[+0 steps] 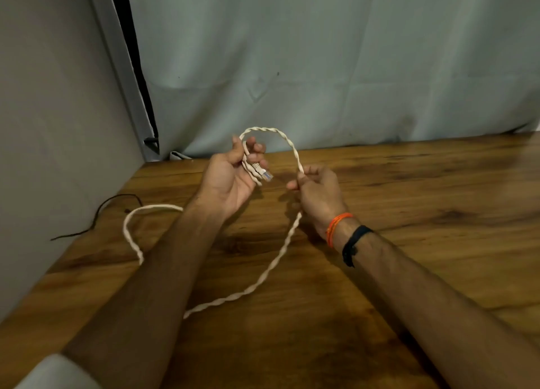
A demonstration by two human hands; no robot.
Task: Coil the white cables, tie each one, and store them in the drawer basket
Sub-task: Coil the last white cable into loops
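Observation:
A white twisted cable (270, 267) runs across the wooden table (409, 201). My left hand (233, 178) grips the cable's end, with its clear plug (266, 175) sticking out past my fingers. From there the cable arches up and over to my right hand (317, 193), which pinches it a little above the table. Below my right hand the cable trails down across the table, passes under my left forearm, and loops out again at the left. No drawer basket is in view.
A thin black cord (96, 216) lies along the table's left edge by the grey wall. A pale curtain (321, 67) hangs behind the table's far edge.

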